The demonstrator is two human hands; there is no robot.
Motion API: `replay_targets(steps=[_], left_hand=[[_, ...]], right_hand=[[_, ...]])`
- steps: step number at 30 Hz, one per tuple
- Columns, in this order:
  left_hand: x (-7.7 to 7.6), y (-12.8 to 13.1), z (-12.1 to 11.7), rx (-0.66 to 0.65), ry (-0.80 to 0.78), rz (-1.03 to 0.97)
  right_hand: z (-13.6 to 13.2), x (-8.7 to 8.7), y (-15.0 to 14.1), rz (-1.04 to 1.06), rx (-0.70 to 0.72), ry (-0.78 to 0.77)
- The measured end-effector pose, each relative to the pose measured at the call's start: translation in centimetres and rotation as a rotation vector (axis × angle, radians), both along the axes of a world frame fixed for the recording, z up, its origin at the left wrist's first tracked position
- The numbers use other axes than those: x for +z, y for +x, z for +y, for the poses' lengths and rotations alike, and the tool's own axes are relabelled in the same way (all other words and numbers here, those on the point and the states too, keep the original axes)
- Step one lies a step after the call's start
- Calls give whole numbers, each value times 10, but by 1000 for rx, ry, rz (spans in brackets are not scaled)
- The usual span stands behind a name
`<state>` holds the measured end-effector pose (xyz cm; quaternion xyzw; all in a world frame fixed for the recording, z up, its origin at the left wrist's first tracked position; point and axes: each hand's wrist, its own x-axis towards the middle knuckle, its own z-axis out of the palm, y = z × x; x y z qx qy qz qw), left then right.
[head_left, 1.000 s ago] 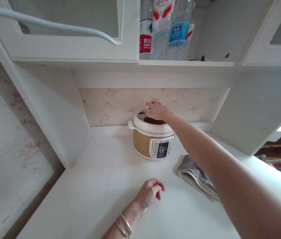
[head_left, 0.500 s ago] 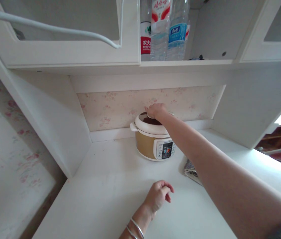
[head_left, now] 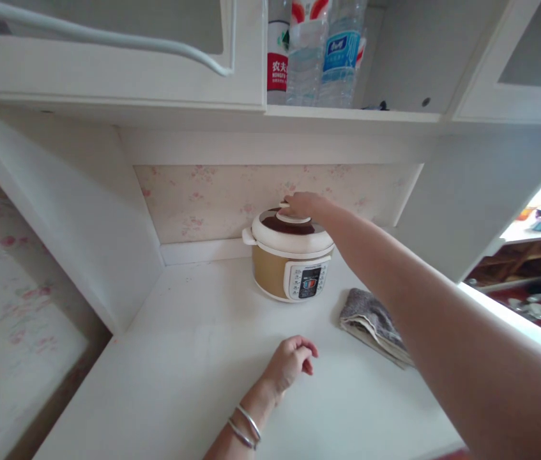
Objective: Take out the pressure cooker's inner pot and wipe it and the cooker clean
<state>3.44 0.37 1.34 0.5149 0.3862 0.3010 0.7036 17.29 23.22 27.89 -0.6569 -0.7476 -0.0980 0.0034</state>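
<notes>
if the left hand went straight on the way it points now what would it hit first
Probably the left edge of the cloth, ahead and to the right of the left hand, with the cooker close beside that line. Depth is unclear, so it might pass above.

R arm (head_left: 409, 294) is stretched fwd from the R of the cooker (head_left: 270, 271), w/ R hand (head_left: 303, 204) clasped palm-down on its top, fingers partly hidden, while L hand (head_left: 285, 367) is held in front of it, well apart, fingers loosely curled, L wrist (head_left: 265, 391) approx straight.
</notes>
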Motion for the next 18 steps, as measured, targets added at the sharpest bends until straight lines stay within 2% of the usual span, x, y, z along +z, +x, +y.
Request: replay_targets(steps=[5,9,14,18], left_hand=[[1,-3,0,-7,11,6],[-1,-2,4,-24,11,24],[-4,-3,10,-34,-24,-25],[-3,-5,10,-38,-49,-42]], right_hand=[[-2,4,6,-53,57,67],[2,28,19,48,39,218],[-9,61,47,200,-78,394],[-30,62,75,256,-205,459]])
